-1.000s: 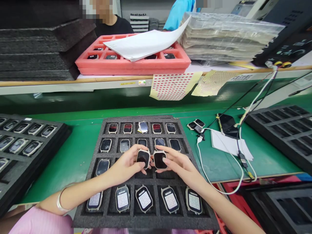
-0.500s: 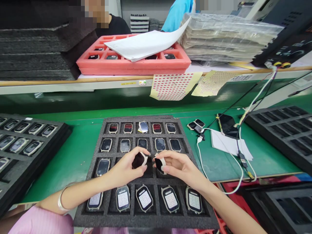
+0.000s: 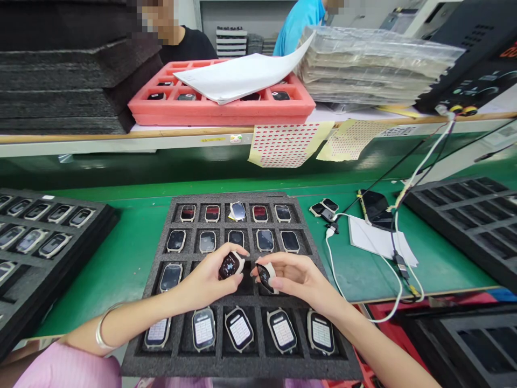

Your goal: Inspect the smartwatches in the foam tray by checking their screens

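Above a dark foam tray [image 3: 242,369], each of my hands grips a smartwatch without a strap. My left hand [image 3: 212,272] pinches one watch body [image 3: 231,265] between thumb and fingers; a bright figure glows on its dark screen. In my right hand [image 3: 293,275] is another light-framed watch body [image 3: 265,276], tilted, with small marks lit on its screen. Other watches sit in the tray's compartments around them. Those in the front row, such as the one in the middle [image 3: 239,327], show white screens with lines. My forearms cover part of the tray.
More foam trays stand at the left [image 3: 60,269] and right [image 3: 464,215]. Two watches [image 3: 324,206], white cables [image 3: 331,231], a phone-like black device [image 3: 377,207] and white paper [image 3: 382,240] lie right of the tray. A red foam tray [image 3: 222,116] is on the shelf; people are behind it.
The screens of both held watches have gone from dark to lit with images. My hands have hardly moved.
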`<state>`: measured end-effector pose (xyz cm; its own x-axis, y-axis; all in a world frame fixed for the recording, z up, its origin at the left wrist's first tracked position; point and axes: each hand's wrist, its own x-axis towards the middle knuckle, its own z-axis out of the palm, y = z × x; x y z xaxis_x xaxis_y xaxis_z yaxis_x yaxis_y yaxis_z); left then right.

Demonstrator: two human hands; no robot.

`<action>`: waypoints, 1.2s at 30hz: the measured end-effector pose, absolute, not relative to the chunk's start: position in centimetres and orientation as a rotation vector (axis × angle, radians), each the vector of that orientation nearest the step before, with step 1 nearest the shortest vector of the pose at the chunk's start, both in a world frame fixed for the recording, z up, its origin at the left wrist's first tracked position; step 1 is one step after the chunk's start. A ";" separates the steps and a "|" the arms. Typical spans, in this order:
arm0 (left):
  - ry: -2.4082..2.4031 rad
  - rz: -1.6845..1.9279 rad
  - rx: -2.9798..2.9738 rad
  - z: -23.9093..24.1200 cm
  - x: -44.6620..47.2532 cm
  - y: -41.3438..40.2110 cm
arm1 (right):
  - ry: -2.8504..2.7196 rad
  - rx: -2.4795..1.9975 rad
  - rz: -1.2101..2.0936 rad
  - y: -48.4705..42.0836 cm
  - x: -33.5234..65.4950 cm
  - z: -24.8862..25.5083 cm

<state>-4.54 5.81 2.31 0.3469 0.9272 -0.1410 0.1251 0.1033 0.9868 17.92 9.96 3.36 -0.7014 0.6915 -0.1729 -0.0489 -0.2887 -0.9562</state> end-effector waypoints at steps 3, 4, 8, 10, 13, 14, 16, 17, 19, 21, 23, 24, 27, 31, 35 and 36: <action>1.059 0.801 1.377 2.3 -4.5 5.7 | -1.467 -0.817 2.031 9.9 17.9 3.4; 1.057 0.799 1.375 2.4 -4.5 5.7 | -1.465 -0.814 2.035 9.9 17.9 3.4; 1.051 0.794 1.348 2.4 -4.5 5.8 | -1.460 -0.798 2.053 9.9 17.9 3.5; 1.054 0.792 1.352 2.6 -4.5 5.8 | -1.452 -0.797 2.052 9.9 17.9 3.5; 1.060 0.778 1.385 2.7 -4.5 5.7 | -1.456 -0.826 2.037 9.9 18.0 3.5; 1.060 0.776 1.394 2.7 -4.5 5.7 | -1.457 -0.841 2.027 9.9 18.0 3.5; 1.061 0.784 1.399 2.6 -4.5 5.7 | -1.459 -0.862 2.015 9.9 18.0 3.5; 1.063 0.791 1.396 2.6 -4.5 5.7 | -1.462 -0.864 2.015 9.9 18.0 3.5; 1.066 0.802 1.386 2.5 -4.6 5.7 | -1.475 -0.860 2.018 9.9 17.9 3.6; 1.068 0.796 1.389 2.5 -4.6 5.7 | -1.485 -0.856 2.020 9.8 17.9 3.7; 1.079 0.780 1.409 2.5 -4.6 5.6 | -1.486 -0.855 2.018 9.8 18.0 3.7; 1.087 0.777 1.419 2.5 -4.6 5.6 | -1.487 -0.857 2.016 9.8 18.0 3.7; 1.103 0.791 1.430 2.5 -4.6 5.6 | -1.487 -0.861 2.010 9.8 18.0 3.7; 1.101 0.786 1.434 2.6 -4.6 5.7 | -1.488 -0.846 2.011 9.8 18.0 3.8; 1.131 0.781 1.453 2.7 -4.6 5.7 | -1.498 -0.853 2.002 9.8 18.1 3.8; 1.134 0.789 1.453 2.7 -4.5 5.7 | -1.499 -0.850 2.004 9.9 18.1 3.8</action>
<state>-4.55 5.72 2.73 0.3253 0.9395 -0.1078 0.2252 0.0337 0.9737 18.06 9.87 3.78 -0.6842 0.7048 -0.1872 -0.0194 -0.2742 -0.9615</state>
